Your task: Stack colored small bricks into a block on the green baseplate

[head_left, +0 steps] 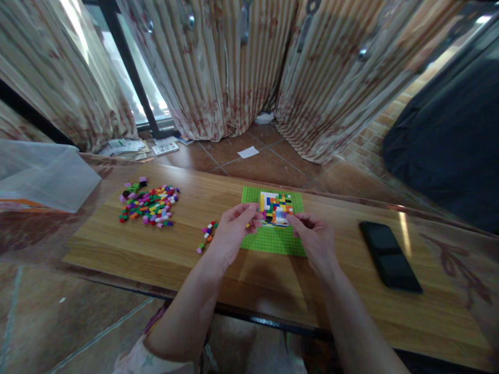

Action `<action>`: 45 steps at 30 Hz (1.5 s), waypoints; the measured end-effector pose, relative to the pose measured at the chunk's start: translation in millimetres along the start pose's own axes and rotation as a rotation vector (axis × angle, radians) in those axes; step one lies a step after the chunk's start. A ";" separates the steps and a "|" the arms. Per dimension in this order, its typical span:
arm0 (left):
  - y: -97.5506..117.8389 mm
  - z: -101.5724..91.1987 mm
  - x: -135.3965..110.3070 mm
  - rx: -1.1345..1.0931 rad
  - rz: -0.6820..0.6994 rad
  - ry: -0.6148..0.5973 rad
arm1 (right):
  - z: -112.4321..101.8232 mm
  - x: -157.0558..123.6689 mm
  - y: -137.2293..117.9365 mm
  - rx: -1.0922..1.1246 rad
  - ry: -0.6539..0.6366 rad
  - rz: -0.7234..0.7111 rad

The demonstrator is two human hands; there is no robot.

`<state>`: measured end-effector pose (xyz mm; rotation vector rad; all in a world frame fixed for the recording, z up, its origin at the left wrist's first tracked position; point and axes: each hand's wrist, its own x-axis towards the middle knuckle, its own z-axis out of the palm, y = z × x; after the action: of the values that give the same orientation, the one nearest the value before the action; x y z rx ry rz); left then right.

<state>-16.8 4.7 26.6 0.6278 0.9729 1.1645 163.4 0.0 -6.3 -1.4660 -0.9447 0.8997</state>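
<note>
A green studded baseplate (273, 242) lies on the wooden table, carrying a block of many-coloured small building bricks (276, 204). My left hand (236, 222) is at the plate's left side, thumb and fingers pinched together. A small yellow brick (248, 225) shows between its curled fingers. At the block's lower right corner is my right hand (313, 235), thumb and index fingertip closed at the bricks' edge; what they grip, if anything, is hidden. Just left of my left hand lie several loose bricks (206, 232), partly covered by it.
A large pile of loose coloured bricks (152, 205) spreads over the table's left part. A black phone (390, 255) lies at the right. A translucent plastic bin (47, 174) stands at the far left. Striped curtains (226, 67) hang behind the table (167, 259).
</note>
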 end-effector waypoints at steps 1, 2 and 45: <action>0.0 0.1 -0.1 0.001 0.001 -0.002 | 0.2 0.5 0.9 0.026 -0.002 0.022; 0.1 0.1 -0.1 0.001 0.003 -0.005 | 0.2 1.0 1.5 0.056 -0.002 0.045; -11.0 5.8 0.6 0.204 0.035 0.037 | -2.2 2.9 5.4 0.400 -0.126 0.294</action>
<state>-6.5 2.3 20.0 0.7905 1.1253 1.1195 166.9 1.4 -11.5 -1.2269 -0.5985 1.3255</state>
